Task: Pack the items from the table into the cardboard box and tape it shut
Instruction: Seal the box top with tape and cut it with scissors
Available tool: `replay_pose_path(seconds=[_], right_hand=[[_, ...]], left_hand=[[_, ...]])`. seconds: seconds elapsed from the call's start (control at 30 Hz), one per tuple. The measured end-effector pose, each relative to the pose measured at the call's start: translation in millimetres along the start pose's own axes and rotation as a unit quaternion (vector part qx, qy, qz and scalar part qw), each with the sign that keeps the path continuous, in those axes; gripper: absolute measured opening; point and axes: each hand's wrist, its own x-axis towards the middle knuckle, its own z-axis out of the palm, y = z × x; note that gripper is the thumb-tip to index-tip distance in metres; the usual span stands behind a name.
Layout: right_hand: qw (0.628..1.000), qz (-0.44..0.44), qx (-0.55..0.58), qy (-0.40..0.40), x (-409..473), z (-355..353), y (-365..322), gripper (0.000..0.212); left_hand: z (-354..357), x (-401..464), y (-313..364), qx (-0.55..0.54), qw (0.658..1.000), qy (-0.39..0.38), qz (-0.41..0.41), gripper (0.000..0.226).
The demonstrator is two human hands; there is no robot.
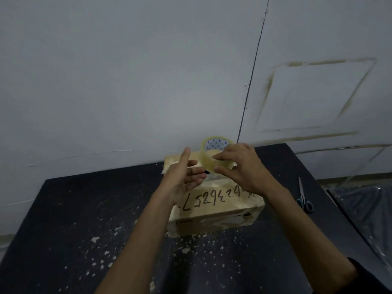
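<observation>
A cardboard box [220, 215] with its flaps folded down and handwritten digits on top sits in the middle of the dark table [84, 219]. Above the box's far end my right hand [244, 168] pinches a roll of clear packing tape [212, 154], thumb and fingertips on its outer band. My left hand [184, 177] is beside the roll on its left, palm turned toward it, fingers straight and reaching under the roll; whether they touch it I cannot tell.
Blue-handled scissors [303, 198] lie on the table to the right of the box. A grey wall stands right behind the table. Clear plastic sheeting [364, 209] lies beyond the table's right edge. Pale specks and scraps dot the tabletop.
</observation>
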Motion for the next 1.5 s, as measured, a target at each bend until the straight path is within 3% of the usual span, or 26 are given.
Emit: replay_pose_path(seconds=[0.23,0.4,0.57,0.7,0.83,0.93,1.1,1.3,1.5], right_hand=[[0.990,-0.092,-0.079,0.079,-3,9,-11,0.024],[0.982,-0.109,-0.093,0.125,-7,15,-15,0.022],[0.980,-0.095,-0.097,0.144,-9,23,-16,0.021],[0.981,-0.088,-0.024,0.173,-9,23,-21,0.023],[0.965,-0.019,0.053,0.258,-2,19,-31,0.019],[0.947,0.034,0.097,0.303,9,10,-35,0.029],[0.956,0.069,0.142,0.248,18,1,-34,0.059],[0.958,0.100,0.222,0.153,23,5,-28,0.046],[0.956,0.102,0.265,0.074,23,18,-31,0.042]], left_hand=[[2,-2,8,-0.101,0.995,-0.021,-0.010,0.032],[-1,-2,9,-0.127,0.991,-0.034,-0.015,0.014],[-2,0,8,-0.132,0.990,-0.051,0.014,0.012],[-6,1,6,-0.114,0.988,-0.075,0.068,0.015],[-11,1,9,-0.077,0.987,-0.079,0.116,0.016],[-17,0,11,-0.051,0.986,-0.074,0.143,0.020],[-26,0,12,-0.016,0.983,-0.037,0.179,0.028],[-31,-5,11,0.035,0.977,-0.031,0.207,0.031],[-39,0,4,0.001,0.989,-0.026,0.147,0.033]])
